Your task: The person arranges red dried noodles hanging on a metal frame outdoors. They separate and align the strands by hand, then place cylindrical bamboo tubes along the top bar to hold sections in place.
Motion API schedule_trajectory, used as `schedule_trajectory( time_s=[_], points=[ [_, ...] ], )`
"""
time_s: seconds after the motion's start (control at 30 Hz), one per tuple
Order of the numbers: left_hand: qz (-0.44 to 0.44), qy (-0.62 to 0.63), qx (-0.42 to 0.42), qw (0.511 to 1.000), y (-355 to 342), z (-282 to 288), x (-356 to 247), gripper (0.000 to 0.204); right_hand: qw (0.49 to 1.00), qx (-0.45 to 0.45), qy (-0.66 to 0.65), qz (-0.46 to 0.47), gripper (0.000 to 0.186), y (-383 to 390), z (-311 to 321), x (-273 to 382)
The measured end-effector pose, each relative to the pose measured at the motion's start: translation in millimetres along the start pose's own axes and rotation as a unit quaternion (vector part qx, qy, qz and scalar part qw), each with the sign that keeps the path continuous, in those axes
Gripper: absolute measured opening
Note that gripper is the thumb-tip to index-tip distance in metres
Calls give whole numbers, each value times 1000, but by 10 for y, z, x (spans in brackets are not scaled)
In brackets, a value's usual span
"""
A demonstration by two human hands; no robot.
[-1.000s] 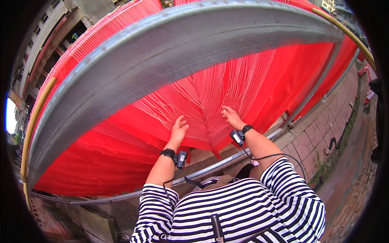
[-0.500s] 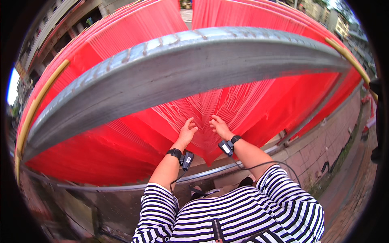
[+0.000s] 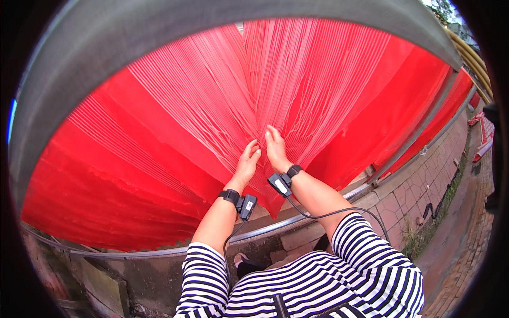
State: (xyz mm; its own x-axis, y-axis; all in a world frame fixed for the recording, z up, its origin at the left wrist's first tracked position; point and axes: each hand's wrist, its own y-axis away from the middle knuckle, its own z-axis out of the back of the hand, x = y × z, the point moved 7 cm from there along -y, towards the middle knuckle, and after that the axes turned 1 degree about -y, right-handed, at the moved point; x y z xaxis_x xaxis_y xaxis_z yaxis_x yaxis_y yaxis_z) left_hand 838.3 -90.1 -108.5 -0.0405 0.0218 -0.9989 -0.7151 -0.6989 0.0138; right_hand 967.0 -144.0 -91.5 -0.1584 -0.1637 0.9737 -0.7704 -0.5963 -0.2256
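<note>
Red fabric (image 3: 339, 138) with bands of loose pinkish-red threads (image 3: 217, 90) hangs before me and narrows to a point between my wrists. My left hand (image 3: 248, 161) lies against the threads left of the middle, fingers loosely bent and thumb apart, with no bundle visible in it. Just right of the middle fold is my right hand (image 3: 275, 151), its fingers stretched upward along the threads. The palms half face each other with a narrow gap between. Whether the fingertips press on the threads is hard to see.
A thick grey metal beam (image 3: 132, 40) arches above and left of the fabric. Yellow poles (image 3: 472, 61) stand at the far right. Below runs a metal rail (image 3: 164, 253), with paving (image 3: 395, 212) to the right. Cables trail from the devices on both wrists.
My view has shifted closer, and the beam now sits higher in it. Both hands have moved up along the threads; the right hand has moved inward, its fingers straighter.
</note>
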Motion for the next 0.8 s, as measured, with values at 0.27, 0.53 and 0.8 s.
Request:
schedule_trajectory(
  time_s=[0.27, 0.53, 0.8],
  points=[
    [-39, 66, -32, 997, -40, 37, -209, 56, 985, -3, -151, -80, 45, -147, -268, -92],
    [-158, 94, -119, 976, -22, 157, -612, 61, 982, 73, -173, -4, 55, -48, -328, 510],
    [-194, 152, -137, 959, 113, 131, -1105, 61, 967, 127, -219, 14, 63, 153, -560, 1073]
  ],
)
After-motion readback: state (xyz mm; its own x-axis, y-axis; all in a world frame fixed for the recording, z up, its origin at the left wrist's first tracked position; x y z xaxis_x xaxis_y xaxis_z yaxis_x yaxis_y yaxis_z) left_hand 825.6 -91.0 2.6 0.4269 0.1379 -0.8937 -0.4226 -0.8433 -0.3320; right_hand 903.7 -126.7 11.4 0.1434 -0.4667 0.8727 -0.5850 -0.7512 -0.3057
